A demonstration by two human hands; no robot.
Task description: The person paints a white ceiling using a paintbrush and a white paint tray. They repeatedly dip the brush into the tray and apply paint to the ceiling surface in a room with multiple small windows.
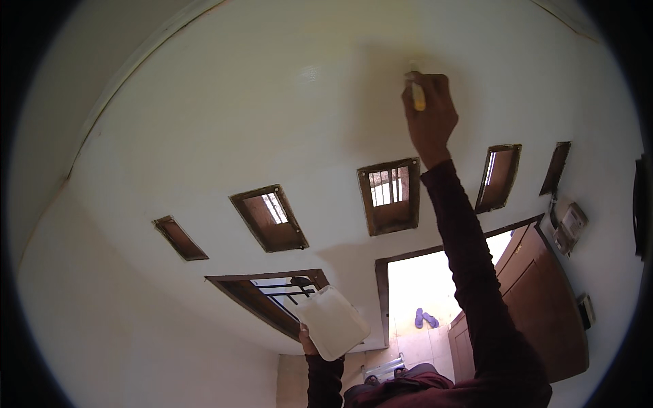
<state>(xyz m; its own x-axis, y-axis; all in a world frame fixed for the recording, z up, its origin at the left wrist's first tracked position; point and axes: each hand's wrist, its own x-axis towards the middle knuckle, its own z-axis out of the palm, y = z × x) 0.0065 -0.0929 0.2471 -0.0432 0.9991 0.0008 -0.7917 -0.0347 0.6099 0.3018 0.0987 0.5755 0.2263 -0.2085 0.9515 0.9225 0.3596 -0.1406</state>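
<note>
My right hand [435, 112] is raised high against the pale wall [238, 109], its fingers closed round a paintbrush [418, 100] with a yellowish handle. The brush's tip points up and seems to meet the wall, but its bristles are hard to make out. Low in front of me, my left hand [306, 338] grips the left side of a white plastic tub [333, 323]. What the tub holds, I cannot tell. A damp-looking shiny patch [309, 73] shows on the wall to the left of the brush.
Several small brown-framed openings [389, 228] run across the wall. Below them are a barred window [235, 292] and a doorway with a brown door [524, 299] swung open. Purple slippers [428, 318] lie on the tiled floor. An electric meter box [570, 223] hangs at right.
</note>
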